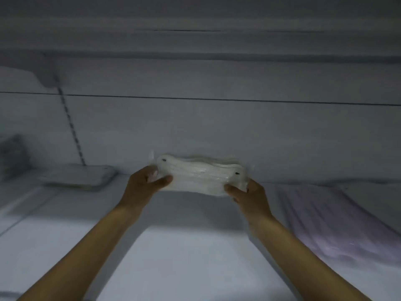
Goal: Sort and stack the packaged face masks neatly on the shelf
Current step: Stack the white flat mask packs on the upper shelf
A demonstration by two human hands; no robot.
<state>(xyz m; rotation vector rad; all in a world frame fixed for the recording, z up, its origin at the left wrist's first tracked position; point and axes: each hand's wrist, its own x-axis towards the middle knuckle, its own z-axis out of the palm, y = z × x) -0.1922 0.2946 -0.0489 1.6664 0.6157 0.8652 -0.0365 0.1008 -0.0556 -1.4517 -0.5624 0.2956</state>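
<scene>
A clear-wrapped pack of white face masks [199, 175] is held above the white shelf [184, 246], near the back wall. My left hand [144, 183] pinches its left end, thumb on the front. My right hand [249, 196] grips its right end the same way. The pack sags a little in the middle. A lilac pack of masks [332, 220] lies flat on the shelf to the right. Another white pack [80, 175] lies on the shelf at the back left.
The shelf's back panel [217, 127] rises just behind the held pack. A striped cord [71, 124] hangs down to the left pack. A blurred grey item [10, 157] sits at the far left. The picture is dim and motion-blurred.
</scene>
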